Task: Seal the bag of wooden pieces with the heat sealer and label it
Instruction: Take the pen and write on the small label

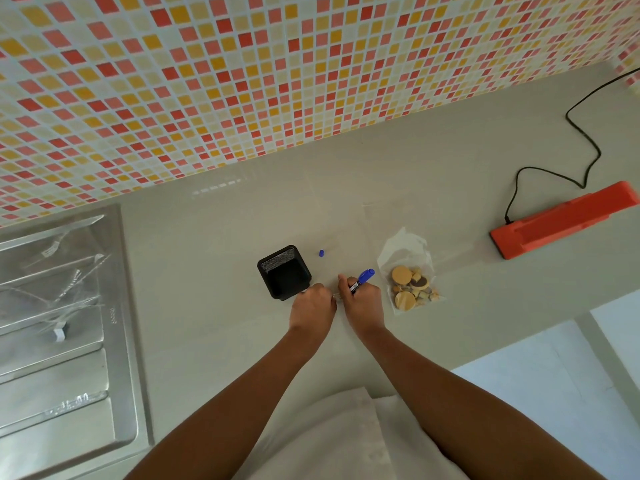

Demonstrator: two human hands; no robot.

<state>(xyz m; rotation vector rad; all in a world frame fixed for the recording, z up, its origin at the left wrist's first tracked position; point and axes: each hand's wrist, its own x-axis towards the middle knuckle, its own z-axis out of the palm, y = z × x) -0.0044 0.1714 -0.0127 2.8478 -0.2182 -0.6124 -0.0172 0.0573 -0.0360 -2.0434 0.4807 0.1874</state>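
Note:
A clear plastic bag of wooden pieces (412, 284) lies on the grey counter (214, 306), to the right of my hands. The orange heat sealer (561, 225) sits further right, lid down, with a black cord (585, 140) running back to the wall. My right hand (362, 299) grips a blue marker (362, 279), tip down on a small white label (337, 297). My left hand (313, 303) rests with curled fingers against that label's left side. The marker's blue cap (321, 253) lies loose on the counter behind my hands.
A black mesh pen holder (284, 271) stands just left of my left hand. A steel sink drainboard (59, 323) with clear plastic bags on it fills the left side. A tiled wall (242, 81) backs the counter. The counter's front edge drops off at lower right.

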